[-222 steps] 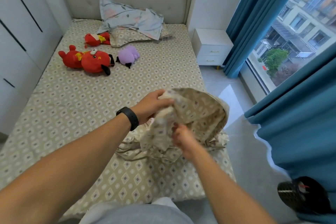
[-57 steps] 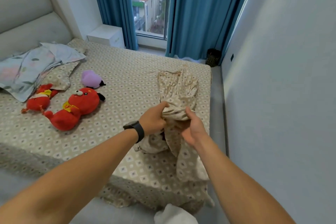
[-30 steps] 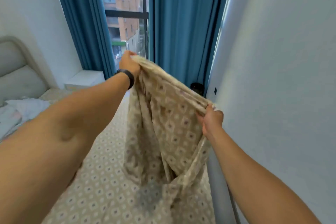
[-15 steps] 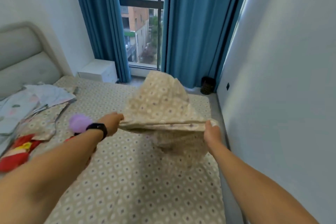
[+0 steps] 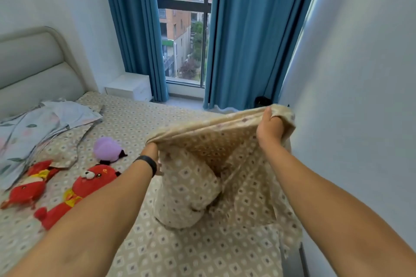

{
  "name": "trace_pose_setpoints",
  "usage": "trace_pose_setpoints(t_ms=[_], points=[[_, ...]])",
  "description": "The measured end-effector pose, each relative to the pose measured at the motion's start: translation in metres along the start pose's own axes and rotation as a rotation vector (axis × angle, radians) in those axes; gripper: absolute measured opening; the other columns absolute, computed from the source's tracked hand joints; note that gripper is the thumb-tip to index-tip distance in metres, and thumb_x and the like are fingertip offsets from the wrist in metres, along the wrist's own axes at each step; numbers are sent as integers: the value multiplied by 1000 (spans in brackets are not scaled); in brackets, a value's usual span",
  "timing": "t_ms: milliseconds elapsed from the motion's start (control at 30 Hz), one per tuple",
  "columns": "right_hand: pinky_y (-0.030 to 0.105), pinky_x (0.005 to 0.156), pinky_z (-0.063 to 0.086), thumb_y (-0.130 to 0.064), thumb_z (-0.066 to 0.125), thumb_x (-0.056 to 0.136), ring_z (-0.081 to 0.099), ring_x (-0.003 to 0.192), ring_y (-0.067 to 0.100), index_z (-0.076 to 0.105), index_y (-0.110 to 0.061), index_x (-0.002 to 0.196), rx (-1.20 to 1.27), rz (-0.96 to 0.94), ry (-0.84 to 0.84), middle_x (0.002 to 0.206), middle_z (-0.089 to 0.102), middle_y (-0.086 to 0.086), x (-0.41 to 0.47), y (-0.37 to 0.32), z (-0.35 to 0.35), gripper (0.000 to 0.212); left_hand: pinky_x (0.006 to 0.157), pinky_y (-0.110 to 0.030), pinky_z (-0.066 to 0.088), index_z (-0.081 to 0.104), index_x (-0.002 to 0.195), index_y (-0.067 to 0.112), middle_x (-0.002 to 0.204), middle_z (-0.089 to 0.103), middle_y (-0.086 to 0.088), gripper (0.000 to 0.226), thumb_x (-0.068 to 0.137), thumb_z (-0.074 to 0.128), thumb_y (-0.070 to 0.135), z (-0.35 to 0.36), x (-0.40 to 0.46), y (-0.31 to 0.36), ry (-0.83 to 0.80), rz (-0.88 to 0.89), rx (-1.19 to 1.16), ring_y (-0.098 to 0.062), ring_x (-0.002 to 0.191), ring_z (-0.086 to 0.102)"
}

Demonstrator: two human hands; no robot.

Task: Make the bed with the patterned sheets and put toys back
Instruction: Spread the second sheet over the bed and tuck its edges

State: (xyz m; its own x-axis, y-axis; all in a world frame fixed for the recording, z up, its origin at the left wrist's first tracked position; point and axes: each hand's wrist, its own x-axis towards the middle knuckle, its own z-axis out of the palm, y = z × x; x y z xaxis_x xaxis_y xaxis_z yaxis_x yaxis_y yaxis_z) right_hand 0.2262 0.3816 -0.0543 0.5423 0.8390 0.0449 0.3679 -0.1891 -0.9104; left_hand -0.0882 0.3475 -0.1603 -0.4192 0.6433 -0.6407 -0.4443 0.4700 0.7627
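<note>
Right hand [image 5: 269,129] grips the upper hem of the beige diamond-patterned cotton cover [image 5: 202,177], thumb on the near side, fingers tucked behind the fabric at the raised corner. Left hand [image 5: 151,152], black band at the wrist, pinches the same hem lower down and to the left. Hem runs taut between them; mouth of the cover gapes toward the camera, rest hangs bunched onto the matching patterned fitted sheet [image 5: 144,240] on the bed.

Further out: purple plush toy [image 5: 107,149], large red plush toy [image 5: 78,189] and smaller red plush toy [image 5: 27,186] lie on the sheet left of the arms. Pale floral pillowcase [image 5: 33,123] sits crumpled near the grey padded headboard [image 5: 33,63].

Risks, my read:
- bottom of the cover is twisted in a lump; a weak shake leaves it bunched
- right corner is close to the white wall [image 5: 360,96], so a wide swing could clip it and pull the hem out of the fingers
- fabric thrown left could land on the toys and bury them
</note>
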Motion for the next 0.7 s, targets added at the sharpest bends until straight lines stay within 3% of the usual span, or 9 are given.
trace_pose_setpoints(t_ms=[100, 233, 333, 433, 500, 533, 600, 633, 700], points=[[38, 111, 37, -53, 27, 107, 52, 129, 37, 57, 6, 135, -47, 52, 12, 141, 56, 21, -13, 39, 3, 72, 78, -46, 54, 62, 116, 16, 102, 65, -8, 21, 100, 51, 25, -5, -13, -28, -90, -30, -102, -29, 92, 61], [42, 107, 44, -62, 25, 103, 57, 120, 35, 62, 1, 130, -153, 9, -69, 134, 61, 18, -10, 69, -13, 78, 79, -39, 55, 65, 119, 12, 117, 68, -11, 25, 100, 50, 18, -6, 1, 12, -44, 167, 8, -28, 96, 63], [40, 107, 42, -56, 32, 105, 52, 127, 37, 55, 2, 138, -162, 8, -105, 141, 55, 20, 9, 57, -30, 71, 95, -40, 47, 60, 126, 2, 127, 62, -20, 32, 104, 42, 16, 12, -28, 102, -9, 565, 196, -34, 117, 58], [36, 116, 34, -70, 26, 97, 48, 134, 32, 52, -1, 142, -132, -13, 6, 146, 52, 15, 22, 51, -39, 86, 71, -29, 39, 53, 93, 25, 91, 59, -5, 14, 99, 43, 18, 36, -67, 155, 218, 1135, 237, -25, 89, 54], [33, 116, 29, -65, 27, 100, 43, 138, 28, 49, -5, 146, -99, -17, 19, 149, 49, 9, 12, 60, -41, 79, 70, -34, 40, 53, 105, 25, 95, 60, -5, 9, 97, 52, 29, 25, -46, 128, 263, 1303, 695, -26, 84, 54], [34, 116, 29, -60, 29, 103, 43, 139, 28, 48, -4, 146, -88, -13, -10, 150, 48, 8, 3, 70, -40, 73, 74, -39, 47, 54, 118, 22, 105, 64, -10, 26, 95, 58, 35, 11, -18, 102, 179, 1222, 1067, -31, 90, 59], [37, 111, 38, -52, 33, 105, 50, 131, 33, 55, 0, 139, -91, 1, -64, 141, 55, 15, -14, 97, -44, 66, 84, -43, 53, 62, 120, 16, 120, 66, -15, 39, 90, 67, 40, -23, 33, 44, -63, 787, 1673, -32, 100, 62], [38, 103, 44, -49, 36, 106, 56, 122, 36, 60, 2, 131, -96, 19, -74, 132, 61, 19, -21, 111, -45, 62, 81, -39, 53, 66, 111, 14, 117, 68, -13, 32, 91, 66, 38, -39, 49, 22, -116, 611, 1810, -29, 95, 62], [35, 90, 46, -44, 40, 106, 61, 109, 35, 63, 4, 123, -106, 67, -93, 122, 65, 21, -40, 131, -42, 57, 75, -33, 50, 65, 100, 14, 109, 69, -10, 14, 94, 59, 24, -60, 63, 1, -96, 501, 1808, -26, 89, 62]])
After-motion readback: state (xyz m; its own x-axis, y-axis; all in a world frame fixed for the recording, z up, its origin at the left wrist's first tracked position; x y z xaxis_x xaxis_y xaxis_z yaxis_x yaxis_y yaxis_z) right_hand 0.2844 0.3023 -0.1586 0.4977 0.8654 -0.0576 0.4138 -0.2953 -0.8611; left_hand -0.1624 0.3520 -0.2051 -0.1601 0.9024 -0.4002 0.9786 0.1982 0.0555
